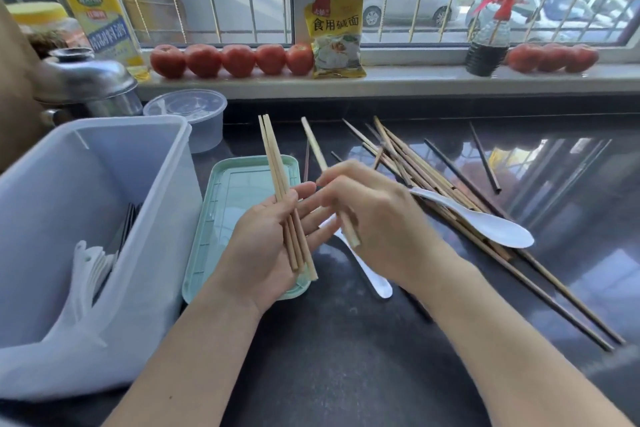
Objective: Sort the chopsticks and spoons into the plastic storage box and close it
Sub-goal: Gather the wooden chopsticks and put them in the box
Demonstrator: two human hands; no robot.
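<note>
My left hand (pixel 266 236) grips a bundle of pale chopsticks (pixel 277 177) over the green lid (pixel 242 184); my right hand (pixel 374 215) pinches one chopstick (pixel 313 142), apparently. The storage box (pixel 104 184) stands left, more chopsticks (pixel 433 170) on the tabletop (pixel 346 357) right.

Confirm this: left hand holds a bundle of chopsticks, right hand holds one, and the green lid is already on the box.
Wrong on the lid. In the head view the green lid lies on the counter beside the open box. The rest stands.
</note>
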